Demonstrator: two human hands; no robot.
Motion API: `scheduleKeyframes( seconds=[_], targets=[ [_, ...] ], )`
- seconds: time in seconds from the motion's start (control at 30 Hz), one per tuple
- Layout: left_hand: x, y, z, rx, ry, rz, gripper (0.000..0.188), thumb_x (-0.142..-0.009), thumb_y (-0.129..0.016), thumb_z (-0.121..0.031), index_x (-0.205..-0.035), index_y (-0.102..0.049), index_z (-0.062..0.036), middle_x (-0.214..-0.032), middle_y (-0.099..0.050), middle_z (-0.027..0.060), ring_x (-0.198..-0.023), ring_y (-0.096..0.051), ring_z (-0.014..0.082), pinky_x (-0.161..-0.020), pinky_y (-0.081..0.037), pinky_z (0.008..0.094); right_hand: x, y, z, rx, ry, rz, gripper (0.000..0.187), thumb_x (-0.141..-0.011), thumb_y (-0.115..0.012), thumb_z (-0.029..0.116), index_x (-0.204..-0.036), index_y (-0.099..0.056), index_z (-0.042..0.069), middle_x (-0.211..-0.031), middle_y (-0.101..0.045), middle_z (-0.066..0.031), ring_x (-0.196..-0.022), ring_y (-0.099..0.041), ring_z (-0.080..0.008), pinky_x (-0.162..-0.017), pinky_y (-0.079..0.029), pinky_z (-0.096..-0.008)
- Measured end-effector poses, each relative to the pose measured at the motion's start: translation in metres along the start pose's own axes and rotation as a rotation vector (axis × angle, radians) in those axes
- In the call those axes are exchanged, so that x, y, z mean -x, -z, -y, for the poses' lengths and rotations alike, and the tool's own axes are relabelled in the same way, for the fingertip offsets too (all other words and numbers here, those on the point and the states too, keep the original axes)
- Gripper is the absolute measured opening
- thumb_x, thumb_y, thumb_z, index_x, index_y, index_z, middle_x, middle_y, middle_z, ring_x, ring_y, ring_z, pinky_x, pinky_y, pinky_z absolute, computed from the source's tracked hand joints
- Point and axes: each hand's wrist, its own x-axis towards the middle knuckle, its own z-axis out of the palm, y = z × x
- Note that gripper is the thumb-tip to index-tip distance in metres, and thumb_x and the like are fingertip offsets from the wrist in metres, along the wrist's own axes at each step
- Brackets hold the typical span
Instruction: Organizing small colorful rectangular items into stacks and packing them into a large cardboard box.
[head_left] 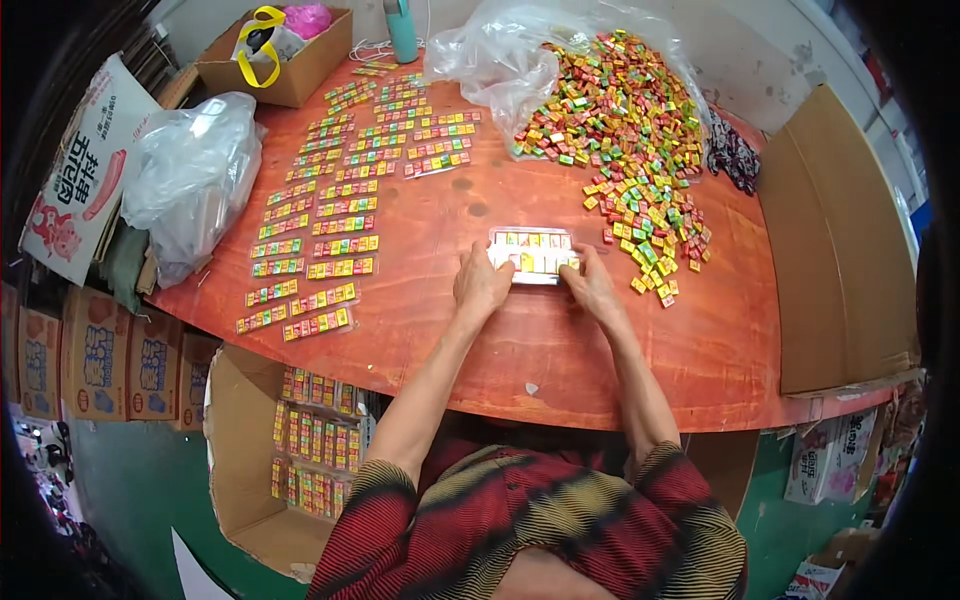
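Observation:
A clear plastic tray (531,248) lies over the middle of the red table, near its front. Two rows of small red, yellow and green block-shaped pieces fill it, and glare whitens part of them. My left hand (484,281) grips the tray's left end, with the thumb on its lower left corner. The right end is held by my right hand (594,284), its thumb at the lower right corner by a yellow piece. Some of my fingers are hidden behind the tray's ends. To the right, a large heap of loose pieces (625,105) spills toward me.
Filled strips (340,243) stand in columns on the table's left. Behind are a plastic bag (200,170), an open carton (300,75) and a teal bottle (402,32). A cardboard panel (835,250) rises at right. Below the left edge, a box (240,450) holds filled trays.

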Motion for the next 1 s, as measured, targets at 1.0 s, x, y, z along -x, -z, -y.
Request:
scheduleKeyframes(
  seconds=[1.0],
  targets=[
    [-0.046,-0.017,-0.027,0.134,0.133,-0.156,0.075,-0.065,-0.06,-0.025,-0.123,-0.02,-0.0019,-0.109,-0.039,0.0292,-0.101,-0.041,0.0409,-0.085,-0.035,0.0442,-0.097,0.034,0.034,0.355,0.087,0.69,0.047,-0.076,-0.051,0.022,-0.117,-0.043,0.001,-0.101,-0.056,-0.0127,-0.088,-0.053,-0.017,-0.076,-0.043,-0.0296]
  ],
)
